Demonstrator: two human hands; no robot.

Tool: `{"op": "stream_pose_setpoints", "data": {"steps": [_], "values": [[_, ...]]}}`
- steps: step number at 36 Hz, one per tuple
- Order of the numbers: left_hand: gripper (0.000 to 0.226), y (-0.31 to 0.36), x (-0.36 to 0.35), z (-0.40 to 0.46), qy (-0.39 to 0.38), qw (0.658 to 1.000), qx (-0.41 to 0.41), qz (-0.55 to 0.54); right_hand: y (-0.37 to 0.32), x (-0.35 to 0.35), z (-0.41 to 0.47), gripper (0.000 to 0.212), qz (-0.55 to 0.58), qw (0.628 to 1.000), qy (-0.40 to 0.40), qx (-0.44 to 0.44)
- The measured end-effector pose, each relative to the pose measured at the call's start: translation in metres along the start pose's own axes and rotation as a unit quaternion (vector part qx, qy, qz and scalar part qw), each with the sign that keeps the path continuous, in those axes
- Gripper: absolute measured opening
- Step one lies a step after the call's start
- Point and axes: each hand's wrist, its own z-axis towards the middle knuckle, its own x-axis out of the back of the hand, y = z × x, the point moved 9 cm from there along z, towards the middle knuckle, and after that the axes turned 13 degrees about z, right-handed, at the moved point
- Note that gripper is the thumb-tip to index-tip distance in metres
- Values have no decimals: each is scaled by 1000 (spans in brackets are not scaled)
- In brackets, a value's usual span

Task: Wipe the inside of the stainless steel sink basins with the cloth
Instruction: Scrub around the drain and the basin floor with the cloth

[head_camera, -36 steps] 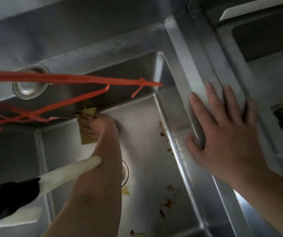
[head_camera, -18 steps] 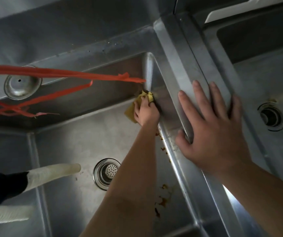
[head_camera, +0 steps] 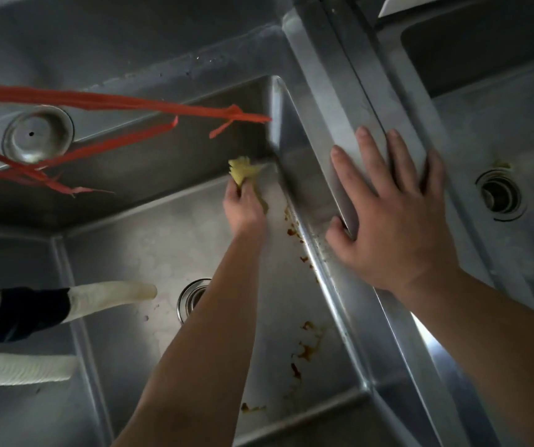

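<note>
At the far right corner of the nearer basin (head_camera: 169,253), the yellow cloth (head_camera: 243,172) is bunched and gripped in the curled fingers of the left hand (head_camera: 243,209), and it is pressed where the floor meets the back wall and the dividing wall. Judged from this, the corner is the step in hand, and it is best done with the cloth pushed right into the seam and drawn out along it, not skimmed over. Brown stains (head_camera: 294,232) are seen just beside the hand along the foot of the dividing wall, and more brown spots (head_camera: 306,348) lie nearer on the floor; these would probably need firm, repeated strokes, worked toward the drain (head_camera: 191,298), which is partly hidden by the forearm. A fresh face of the cloth should be turned out once it is soiled.

The right hand (head_camera: 391,214) is laid flat, fingers spread and holding nothing, on the steel divider (head_camera: 323,101) for support. The second basin (head_camera: 498,130) lies beyond it, apparently not yet wiped. Red strips (head_camera: 123,103) hang across the view on the left, and a white hose (head_camera: 114,295) reaches into the nearer basin; both are best kept clear of the cloth.
</note>
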Motion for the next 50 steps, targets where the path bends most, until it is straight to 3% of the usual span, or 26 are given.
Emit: {"op": "stream_pose_setpoints", "data": {"steps": [3,5,7,9,21,27,35,39,42,46,50], "values": [[29,14,-10,14,24,998,-39,35,1,0,0,80,4,1000,2,-2],[36,10,-37,17,-35,986,-52,156,1,0,1,80,7,1000,3,-4],[42,-7,-64,11,-104,950,-64,289,0,0,1,80,12,1000,3,-5],[49,-21,-74,3,-122,928,-71,344,0,0,0,80,14,1000,3,-5],[51,-70,-68,-30,-204,902,-97,369,-2,-1,1,83,17,1000,-4,8],[52,-98,-63,-63,-216,898,-63,378,-4,0,0,81,31,999,0,15],[56,-139,-58,-92,-264,838,-118,462,-30,17,-64,42,131,977,109,128],[56,-151,-60,-118,-246,755,-231,562,-52,-7,-162,40,182,974,69,120],[54,-169,-55,-141,-311,707,-283,568,-59,-26,-237,46,192,978,27,76],[52,-187,-45,-184,-361,572,-389,625,-52,-40,-302,37,167,986,-5,-11],[50,-210,-39,-226,-401,471,-450,644,-48,-42,-317,40,159,985,-11,-70]]}}
